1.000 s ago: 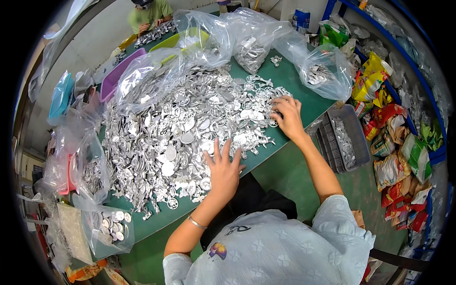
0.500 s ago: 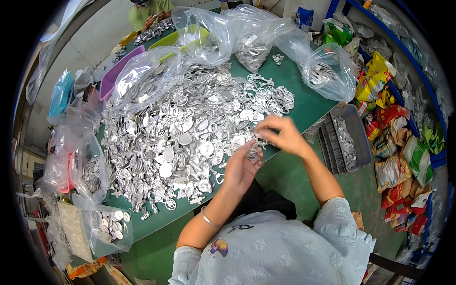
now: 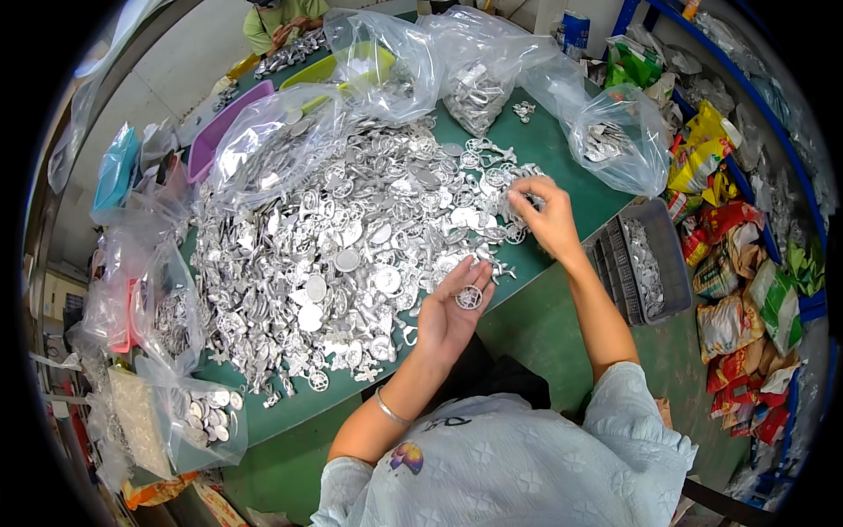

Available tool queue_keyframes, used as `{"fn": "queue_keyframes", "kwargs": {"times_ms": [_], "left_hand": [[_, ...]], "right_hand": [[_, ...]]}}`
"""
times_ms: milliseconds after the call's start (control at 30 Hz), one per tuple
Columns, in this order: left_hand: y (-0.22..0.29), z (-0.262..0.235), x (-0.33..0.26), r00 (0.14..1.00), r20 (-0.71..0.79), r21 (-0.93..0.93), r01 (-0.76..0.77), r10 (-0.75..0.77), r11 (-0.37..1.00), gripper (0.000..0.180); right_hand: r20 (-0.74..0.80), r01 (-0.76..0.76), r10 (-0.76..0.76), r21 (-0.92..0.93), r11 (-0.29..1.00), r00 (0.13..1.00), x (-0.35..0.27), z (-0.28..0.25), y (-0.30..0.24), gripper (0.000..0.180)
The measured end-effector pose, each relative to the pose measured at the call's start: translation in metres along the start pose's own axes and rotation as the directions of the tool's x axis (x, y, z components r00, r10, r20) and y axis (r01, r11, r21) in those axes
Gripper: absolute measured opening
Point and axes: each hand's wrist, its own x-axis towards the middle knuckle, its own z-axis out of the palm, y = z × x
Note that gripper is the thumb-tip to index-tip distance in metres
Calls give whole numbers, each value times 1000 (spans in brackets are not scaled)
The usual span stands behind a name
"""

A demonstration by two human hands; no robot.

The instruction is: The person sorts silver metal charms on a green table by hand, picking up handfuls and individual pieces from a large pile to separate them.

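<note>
Pretty bright, even light all over, looks like soft daylight or overhead lighting with no single hard source I can pin down. Shadows are weak, just a soft dark patch under the left hand (image 3: 450,314) and the body at the table's near edge. Lots of sparkle off the pile of silvery metal pieces (image 3: 351,237), and the clear plastic bags (image 3: 386,61) throw white glare streaks. Heavy fisheye: the green table (image 3: 562,158) edge bows, and everything squashes toward the rim, with black corners around the circle. Centre is sharp enough; the right hand (image 3: 549,220) is slightly soft, the far rim mushy.
</note>
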Motion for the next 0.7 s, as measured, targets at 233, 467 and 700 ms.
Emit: {"fn": "queue_keyframes", "kwargs": {"times_ms": [233,467,700], "left_hand": [[-6,-18,30,985,137,-35,108,-102,994,33],[0,-9,27,998,48,39,-45,43,998,36],[-2,-10,32,987,160,-64,15,-5,998,30]], "right_hand": [[99,169,-139,-461,871,985,29,19,17,28],[26,-74,82,-237,969,996,37,18,25,19],[407,167,-86,-169,971,909,33,32,2,24]]}}
